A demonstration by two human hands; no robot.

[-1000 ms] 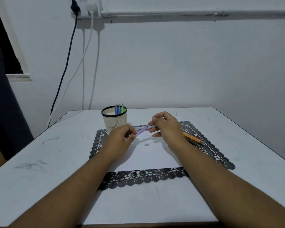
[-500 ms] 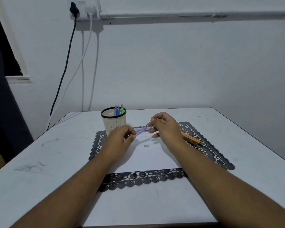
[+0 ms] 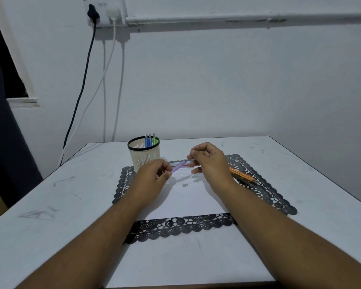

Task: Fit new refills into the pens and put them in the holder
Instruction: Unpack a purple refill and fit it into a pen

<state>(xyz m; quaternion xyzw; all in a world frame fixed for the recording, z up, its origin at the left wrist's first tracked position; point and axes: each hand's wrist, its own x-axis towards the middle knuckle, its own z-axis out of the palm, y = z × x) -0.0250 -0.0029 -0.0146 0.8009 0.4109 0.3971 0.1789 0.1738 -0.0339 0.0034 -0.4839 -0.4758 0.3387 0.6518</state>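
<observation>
Nearest, the left hand point(image 3: 154, 176) pinches the purple pen barrel point(image 3: 178, 166), its long axis slanting up-right toward the right hand point(image 3: 208, 161); those fingers pinch something small, probably the refill, at the barrel's open end; beyond stands the holder point(image 3: 144, 157).

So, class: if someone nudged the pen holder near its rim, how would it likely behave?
The pen holder looks like thin perforated plastic, so it is probably light and would slide easily. It is taller than wide, and the pens stick up above its rim, so a push up high might tip it. Its base seems to sit on the lace mat, which may add some grip.
</observation>
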